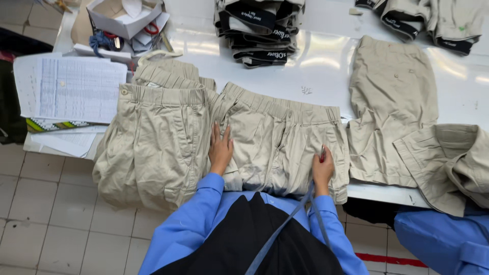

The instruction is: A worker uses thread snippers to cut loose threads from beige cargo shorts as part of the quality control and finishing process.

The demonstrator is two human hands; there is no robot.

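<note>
Left hand [220, 147] lies open, flat on the beige shorts [280, 137] spread at the near table edge [387, 192]. Right hand [323, 168] pinches a small red tool [322, 154] against them. Left, more shorts [153, 147] overhang. Beyond: folded stack [260, 30], paper sheets [76, 86].

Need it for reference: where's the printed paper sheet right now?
In the head view, the printed sheet lies at the table's far left edge, beside the beige trousers pile, below the white cardboard box.

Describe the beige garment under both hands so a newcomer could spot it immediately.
On the white table, look at the near edge, centre. The beige shorts lie flat, gathered waistband away from the person, left hand and right hand pressing them. Neighbouring beige garments are stacked or crumpled, untouched.
</note>
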